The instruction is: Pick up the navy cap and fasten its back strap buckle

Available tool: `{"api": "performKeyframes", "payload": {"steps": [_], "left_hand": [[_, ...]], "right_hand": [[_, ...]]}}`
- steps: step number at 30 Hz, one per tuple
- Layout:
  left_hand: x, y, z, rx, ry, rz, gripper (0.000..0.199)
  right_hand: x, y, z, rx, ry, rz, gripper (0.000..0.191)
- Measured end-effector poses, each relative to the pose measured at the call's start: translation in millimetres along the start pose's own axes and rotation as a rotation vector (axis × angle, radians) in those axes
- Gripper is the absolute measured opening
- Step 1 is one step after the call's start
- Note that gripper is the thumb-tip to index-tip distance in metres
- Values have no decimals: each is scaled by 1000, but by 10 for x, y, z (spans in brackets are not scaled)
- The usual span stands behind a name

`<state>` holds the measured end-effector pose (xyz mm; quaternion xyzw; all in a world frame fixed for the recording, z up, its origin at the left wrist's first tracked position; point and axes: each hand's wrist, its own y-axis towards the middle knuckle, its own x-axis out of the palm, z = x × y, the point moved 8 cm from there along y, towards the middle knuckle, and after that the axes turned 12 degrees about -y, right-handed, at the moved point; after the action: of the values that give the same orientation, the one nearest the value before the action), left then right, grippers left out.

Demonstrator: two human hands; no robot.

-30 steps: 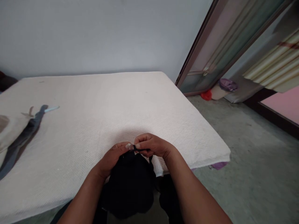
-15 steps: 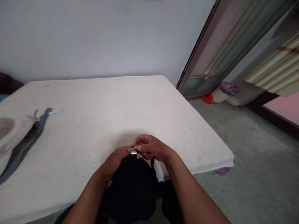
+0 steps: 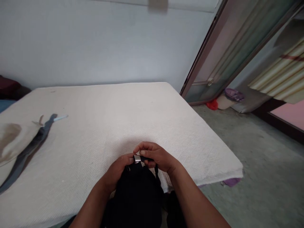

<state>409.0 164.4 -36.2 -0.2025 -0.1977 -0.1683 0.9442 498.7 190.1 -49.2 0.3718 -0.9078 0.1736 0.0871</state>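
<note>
A black cloth bag (image 3: 137, 193), or something much like one, lies low in front of me at the bed's near edge. At its top sits a shiny metal buckle (image 3: 137, 159). My left hand (image 3: 120, 169) is closed at the buckle's left side, thumb and fingers pinching it. From the right, my right hand (image 3: 156, 156) pinches a black strap (image 3: 145, 159) that runs to the buckle. A thin black loop (image 3: 156, 171) hangs below the right hand. The bag's lower part blends into dark clothing, so its outline is hard to make out.
The bed (image 3: 114, 110) has a white textured cover. To the left lie a pale cloth bag (image 3: 22, 136) and a grey strap (image 3: 33, 152). Beyond the bed's right side are a sliding door (image 3: 209, 63), a bin with a purple liner (image 3: 234, 94) and a red bag (image 3: 212, 104).
The view has tilted up slightly. The metal buckle has turned to show more of its face, and more of the black strap shows between it and my right hand.
</note>
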Motion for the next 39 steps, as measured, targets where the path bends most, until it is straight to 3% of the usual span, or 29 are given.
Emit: {"api": "performKeyframes", "payload": {"steps": [6,11,14,18,29,33,39], "left_hand": [[-36,21,-124,-98,-113,-9,21],[0,0,-19,-31,-249,-79,23],[-110,-28,15,-2,-267,-5,23],[-260,-58,-18,-17,-254,106,20],[-229,-41,-145,-120,-212,132,17],[-200,-43,-185,-143,-218,80,19],[-258,-56,-194,-159,-185,165,16]], "right_hand": [[-35,42,-12,-40,-57,80,20],[-35,11,-61,-83,-125,86,24],[-70,-29,-69,-81,-101,95,29],[-90,-41,-22,-25,-56,89,15],[-3,25,-43,-108,-48,70,15],[-9,44,1,-90,-39,58,17],[9,45,-18,-71,-58,63,21]]}}
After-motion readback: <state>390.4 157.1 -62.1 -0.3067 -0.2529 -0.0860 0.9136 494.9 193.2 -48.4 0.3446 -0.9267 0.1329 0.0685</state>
